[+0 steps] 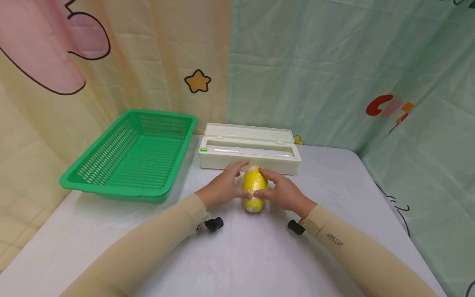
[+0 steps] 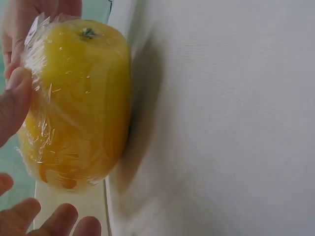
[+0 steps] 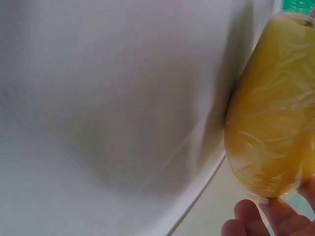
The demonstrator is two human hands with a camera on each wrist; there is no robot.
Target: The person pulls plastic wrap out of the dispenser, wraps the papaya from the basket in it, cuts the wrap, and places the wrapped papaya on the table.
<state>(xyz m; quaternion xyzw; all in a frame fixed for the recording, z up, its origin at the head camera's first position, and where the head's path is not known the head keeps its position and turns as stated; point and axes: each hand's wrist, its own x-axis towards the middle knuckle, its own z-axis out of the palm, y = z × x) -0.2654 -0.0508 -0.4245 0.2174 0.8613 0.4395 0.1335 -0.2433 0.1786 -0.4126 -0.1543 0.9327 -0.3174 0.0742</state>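
Observation:
A yellow oblong melon [image 1: 254, 181], covered in clear plastic wrap with crinkles, lies on the white table, its long side pointing away from me. My right hand [image 1: 285, 193] holds it from the right, fingertips at the far end and thumb on top. On the left, my left hand [image 1: 224, 187] has its thumb against the film, while its fingers [image 2: 61, 221] stand spread and apart from the fruit. The near end shows a small stem scar in the left wrist view. Just behind the melon sits a white plastic wrap dispenser [image 1: 248, 162], lid raised, a roll inside.
A green plastic basket [image 1: 174, 173] with slotted walls stands at the left rear of the table. The dispenser has a small green piece [image 1: 203, 149] at its left end. Printed curtains [image 1: 297, 74] hang behind and beside the white-covered table [image 1: 237, 255].

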